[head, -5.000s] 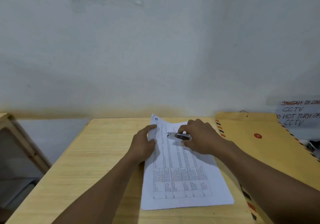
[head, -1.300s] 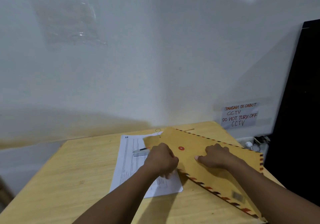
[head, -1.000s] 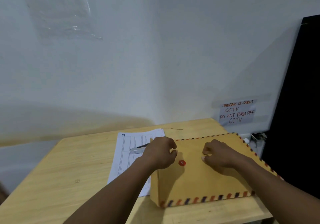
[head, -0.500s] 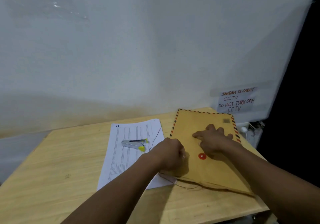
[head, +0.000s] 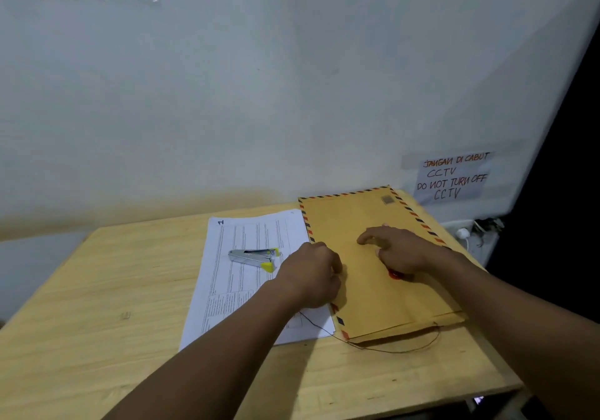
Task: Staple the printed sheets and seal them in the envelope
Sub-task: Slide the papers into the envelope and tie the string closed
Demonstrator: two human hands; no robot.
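A brown envelope (head: 350, 218) with a striped airmail border lies flat on the right of the wooden table (head: 97, 289). Its open end faces me, and a thin string (head: 389, 350) trails from it. My left hand (head: 311, 273) is curled closed at the envelope's left edge. My right hand (head: 402, 250) rests on the envelope with its fingers spread, half covering the red button (head: 394, 275). The white printed sheets (head: 233, 289) lie just left of the envelope, partly under it. A silver stapler (head: 253, 255) with yellow ends lies on them.
A white wall stands close behind the table. A handwritten CCTV notice (head: 453, 176) is taped to it at the right, above a wall plug with cables (head: 464, 233). A dark panel (head: 568, 192) stands at the far right. The table's near right edge drops off.
Over the last second both hands turned the envelope so its open end faces me. It now lies flat, and my right hand has slid back over the red button.
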